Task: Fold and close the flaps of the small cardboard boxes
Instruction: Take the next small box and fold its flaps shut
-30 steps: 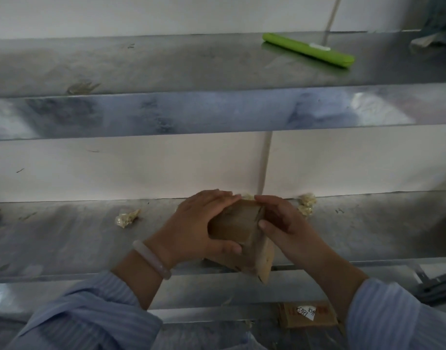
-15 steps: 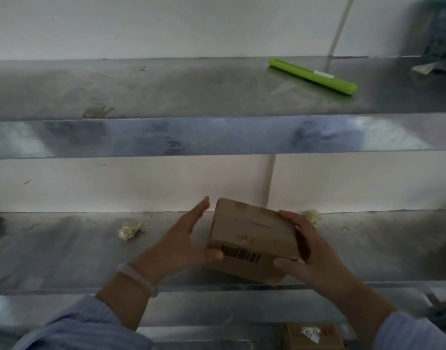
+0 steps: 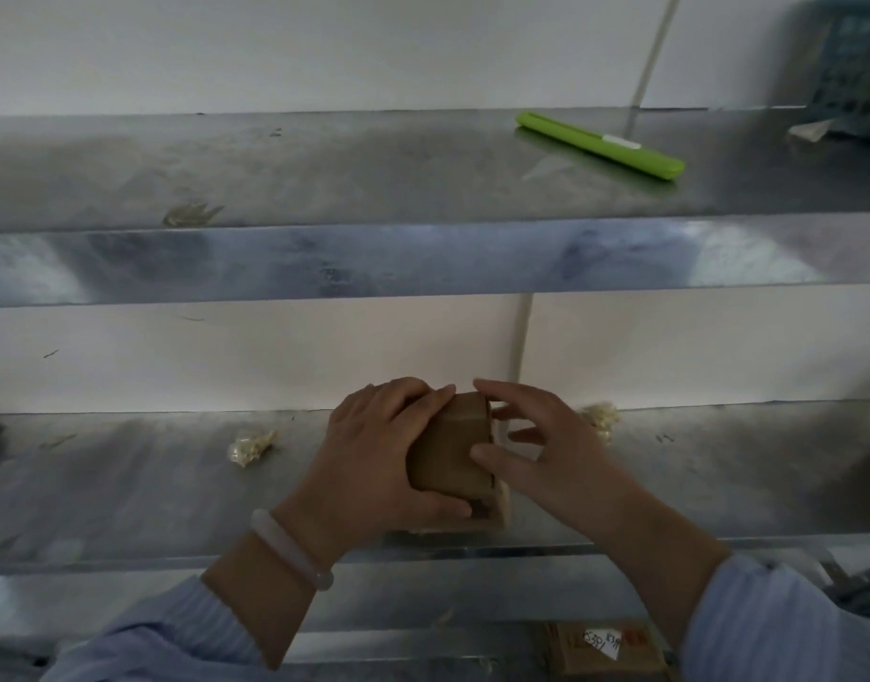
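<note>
A green bar-shaped case [image 3: 600,145] lies at 1 o'clock on the upper steel shelf [image 3: 324,169], with a blue lattice basket [image 3: 846,66] at 2 o'clock. On the steel worktop [image 3: 128,484], one crumpled cellophane wad [image 3: 251,447] sits at 8 o'clock and another wad [image 3: 598,418] at 4 o'clock.

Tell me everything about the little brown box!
It is a small box of brown cardboard, near the front of the lower metal shelf. The left hand grips it, fingers over the top and thumb along the near edge. The right hand touches its right end, where a paler flap edge sticks out.
</note>
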Demonstrator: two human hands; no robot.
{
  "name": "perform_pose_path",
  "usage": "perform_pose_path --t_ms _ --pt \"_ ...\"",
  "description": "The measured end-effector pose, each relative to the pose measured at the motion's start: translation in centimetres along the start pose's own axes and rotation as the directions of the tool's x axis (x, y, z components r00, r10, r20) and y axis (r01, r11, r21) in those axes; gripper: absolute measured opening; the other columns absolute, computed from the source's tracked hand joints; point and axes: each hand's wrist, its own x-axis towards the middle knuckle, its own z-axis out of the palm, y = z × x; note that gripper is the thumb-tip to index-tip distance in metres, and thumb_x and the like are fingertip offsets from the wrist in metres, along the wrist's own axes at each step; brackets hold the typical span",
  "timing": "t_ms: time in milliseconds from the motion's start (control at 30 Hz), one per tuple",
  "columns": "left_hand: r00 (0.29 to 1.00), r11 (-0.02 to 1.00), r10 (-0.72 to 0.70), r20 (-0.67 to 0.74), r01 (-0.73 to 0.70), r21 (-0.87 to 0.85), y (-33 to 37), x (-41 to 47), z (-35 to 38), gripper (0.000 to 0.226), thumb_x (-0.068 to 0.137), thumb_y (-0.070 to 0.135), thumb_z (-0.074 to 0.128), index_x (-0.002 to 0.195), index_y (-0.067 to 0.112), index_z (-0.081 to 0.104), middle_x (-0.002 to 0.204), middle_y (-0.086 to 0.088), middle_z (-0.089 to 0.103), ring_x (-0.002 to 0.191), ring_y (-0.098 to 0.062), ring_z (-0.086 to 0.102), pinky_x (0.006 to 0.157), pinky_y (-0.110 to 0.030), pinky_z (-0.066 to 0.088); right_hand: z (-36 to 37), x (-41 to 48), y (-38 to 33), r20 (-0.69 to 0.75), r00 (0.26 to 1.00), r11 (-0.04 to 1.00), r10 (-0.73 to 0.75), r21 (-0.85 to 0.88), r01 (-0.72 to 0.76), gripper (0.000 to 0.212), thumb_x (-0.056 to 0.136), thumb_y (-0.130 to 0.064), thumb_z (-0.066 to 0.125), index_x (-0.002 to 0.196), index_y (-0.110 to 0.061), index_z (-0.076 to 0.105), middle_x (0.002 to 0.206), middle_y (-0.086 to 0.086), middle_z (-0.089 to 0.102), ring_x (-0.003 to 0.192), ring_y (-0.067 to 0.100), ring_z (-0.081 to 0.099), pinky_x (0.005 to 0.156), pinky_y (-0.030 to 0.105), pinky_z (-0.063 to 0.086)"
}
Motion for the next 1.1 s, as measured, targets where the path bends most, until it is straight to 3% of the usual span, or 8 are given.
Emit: perform_pose_path --t_ms 133,233,333,433,633,867,1100 --pt "0.982 0.999 -0.016 0.186 0.006 0.053 0.0 0.2 1.7 0.109 0.054 0.09 0.049 0.145 0.034 0.03 0.133 0.013 0.038 0.121 -0.01 0.038 0.108 -0.038 0.03 0.9 -0.2 2.0 0.105 0.985 0.983 0.135 0.112 -0.146 0.049 0.078 -0.032 0.077 0.12 -0.046 0.056 0.124 -0.016 0.055 0.113 0.0 0.056 0.095 0.03 0.052" --pt "0.98 0.996 -0.019 0.198 0.001 0.086 0.7 0.5 2.8 0.109 0.054 0.091 0.045 0.145 0.034 0.03 0.133 0.013 0.039 0.12 -0.011 0.039 0.106 -0.035 0.029 0.9 -0.7 2.7 0.097 0.982 0.964 0.165 0.193 -0.181 0.046 0.081 -0.021 0.076 0.11 -0.051 0.057 0.124 -0.014 0.059 0.111 0.002 0.058 0.098 0.036 0.051" --pt "0.98 0.995 -0.014 0.197 -0.006 0.102 0.7 0.8 3.0 0.108 0.055 0.092 0.041 0.145 0.034 0.03 0.131 0.012 0.04 0.119 -0.012 0.041 0.106 -0.036 0.029 0.6 -1.0 2.5 0.021 0.997 0.997 0.069 -0.025 -0.069 0.041 0.08 -0.026 0.076 0.11 -0.049 0.061 0.119 -0.024 0.052 0.11 -0.001 0.053 0.098 0.029 0.048" --pt "0.98 0.997 -0.016 0.197 0.0 0.079 0.4 0.8 3.2 0.106 0.056 0.091 0.042 0.145 0.033 0.032 0.132 0.011 0.042 0.121 -0.014 0.042 0.107 -0.038 0.029 -0.3 -0.7 1.2 0.113 0.994 0.96 -0.002 -0.277 0.033 0.043 0.078 -0.039 0.076 0.119 -0.037 0.065 0.122 -0.023 0.049 0.114 -0.003 0.046 0.102 0.019 0.037" --pt "0.973 0.997 -0.038 0.229 0.02 0.08 0.2 1.1 3.0 0.11 0.052 0.092 0.036 0.146 0.036 0.028 0.136 0.012 0.038 0.125 -0.013 0.037 0.109 -0.036 0.023 -2.4 0.7 0.5 0.276 0.961 0.887 0.002 -0.445 0.126 0.045 0.083 -0.031 0.073 0.126 -0.031 0.062 0.134 -0.011 0.054 0.123 0.005 0.047 0.108 0.023 0.033" --pt "0.975 0.996 -0.029 0.221 0.01 0.085 0.3 1.1 2.9 0.11 0.051 0.092 0.035 0.145 0.035 0.032 0.133 0.011 0.041 0.123 -0.014 0.04 0.108 -0.038 0.026 -2.2 0.5 1.2 0.239 0.97 0.962 0.039 -0.273 0.028 0.047 0.074 -0.041 0.079 0.118 -0.033 0.066 0.128 -0.014 0.056 0.113 0.005 0.053 0.101 0.032 0.045" --pt "0.982 0.995 -0.01 0.191 -0.009 0.097 0.3 1.0 3.2 0.108 0.053 0.091 0.037 0.143 0.033 0.037 0.13 0.009 0.044 0.119 -0.016 0.044 0.105 -0.038 0.028 -2.7 1.5 0.5 0.297 0.954 0.879 -0.033 -0.446 0.169 0.029 0.081 -0.035 0.074 0.109 -0.029 0.07 0.121 -0.008 0.059 0.112 0.007 0.053 0.101 0.031 0.041"
